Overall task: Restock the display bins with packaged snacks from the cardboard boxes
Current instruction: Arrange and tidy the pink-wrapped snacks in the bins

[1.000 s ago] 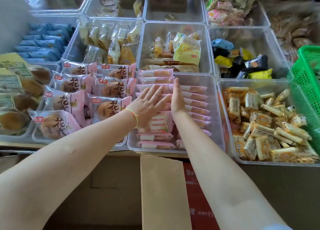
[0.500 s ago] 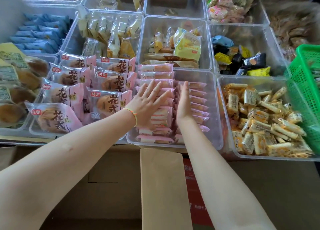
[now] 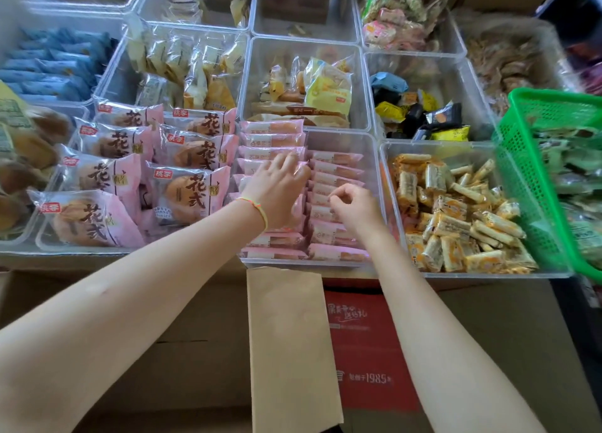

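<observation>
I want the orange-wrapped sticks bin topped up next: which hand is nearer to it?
Right. The right hand is over the pink packets' right column, beside the orange sticks bin. The left hand rests on the left column, farther away.

Over at the right edge of the display, a green plastic basket [image 3: 550, 158] sits tilted, walls full of little holes, its near side overlapping the far right end of the front display bin [image 3: 472, 274]. Greenish packets [image 3: 580, 171] show inside it, blurred, print unreadable. Up in the far right corner there's a dark glossy object [image 3: 573, 12], too blurred to name. Below it, at the very edge, a patch of purple and red [image 3: 591, 74], also unclear.
</observation>
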